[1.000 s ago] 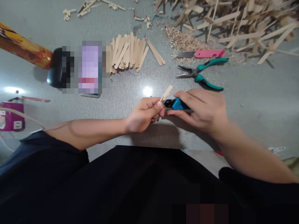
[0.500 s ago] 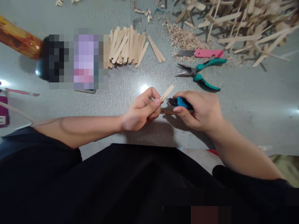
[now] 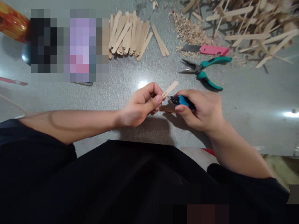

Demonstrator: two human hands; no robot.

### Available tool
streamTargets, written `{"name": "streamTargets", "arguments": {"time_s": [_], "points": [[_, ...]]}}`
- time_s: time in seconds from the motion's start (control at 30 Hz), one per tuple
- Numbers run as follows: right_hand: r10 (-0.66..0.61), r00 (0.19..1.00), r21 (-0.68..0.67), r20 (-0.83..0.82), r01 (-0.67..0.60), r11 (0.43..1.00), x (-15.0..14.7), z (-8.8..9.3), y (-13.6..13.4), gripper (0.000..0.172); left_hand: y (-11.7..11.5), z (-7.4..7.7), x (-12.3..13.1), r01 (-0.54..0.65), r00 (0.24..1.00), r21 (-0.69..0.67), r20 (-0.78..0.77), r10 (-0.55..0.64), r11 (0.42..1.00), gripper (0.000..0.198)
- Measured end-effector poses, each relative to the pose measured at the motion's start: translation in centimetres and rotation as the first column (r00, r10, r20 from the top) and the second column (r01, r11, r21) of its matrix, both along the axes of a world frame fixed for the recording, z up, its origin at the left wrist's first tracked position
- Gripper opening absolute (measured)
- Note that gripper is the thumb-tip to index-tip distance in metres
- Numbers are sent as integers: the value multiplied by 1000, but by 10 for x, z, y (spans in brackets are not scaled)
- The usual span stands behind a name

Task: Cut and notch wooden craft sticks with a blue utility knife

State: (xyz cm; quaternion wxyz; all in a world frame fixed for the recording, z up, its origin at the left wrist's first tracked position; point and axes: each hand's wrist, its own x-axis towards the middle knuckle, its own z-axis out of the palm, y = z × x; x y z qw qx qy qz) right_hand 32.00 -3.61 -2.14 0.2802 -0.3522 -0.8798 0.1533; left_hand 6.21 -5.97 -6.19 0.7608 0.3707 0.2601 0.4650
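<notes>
My left hand (image 3: 142,104) is closed in a pinch on a short wooden stick (image 3: 170,89), whose rounded end points up and to the right. My right hand (image 3: 201,109) is wrapped round a blue and black cutter (image 3: 181,100), its tip right beside the stick near my left thumb. Both hands hover just above the grey table (image 3: 130,84), close together at the middle of the view. Another brownish stick piece (image 3: 167,109) shows under the cutter.
A row of wooden sticks (image 3: 127,35) lies beyond my hands. Teal-handled pliers (image 3: 205,70) and a pink knife (image 3: 206,49) lie at the upper right, by wood shavings (image 3: 189,29) and a big heap of sticks (image 3: 252,21). An orange object (image 3: 11,21) sits far left.
The view has tilted down, so the things on the table sit higher in the picture. The cutter has drawn slightly away from my left fingers and more of the stick shows.
</notes>
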Motion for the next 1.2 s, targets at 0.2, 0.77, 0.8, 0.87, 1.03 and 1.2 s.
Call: {"name": "streamTargets", "arguments": {"time_s": [0.2,0.77,0.8,0.87,1.03,1.2], "points": [[-46,998,-14,41,46,999,2,-2,0,57,2,2,1,6,999,-12,32,-5,1000,51],[122,985,-323,-121,-155,934,0,17,4,39,9,11,-6,90,992,-6,-83,-90,996,60],[125,984,-352,-127,-163,922,0,19,4,38,9,12,-7,94,991,-7,-95,-94,996,60],[126,981,-404,-147,-176,898,0,21,4,36,10,15,-7,97,988,-3,-119,-97,995,60],[103,977,-489,-185,-183,853,-1,22,3,41,9,19,-4,106,981,33,-169,-99,994,56],[57,987,-532,-149,-129,837,-6,27,0,50,8,17,-3,83,983,57,-167,-72,995,49]]}}
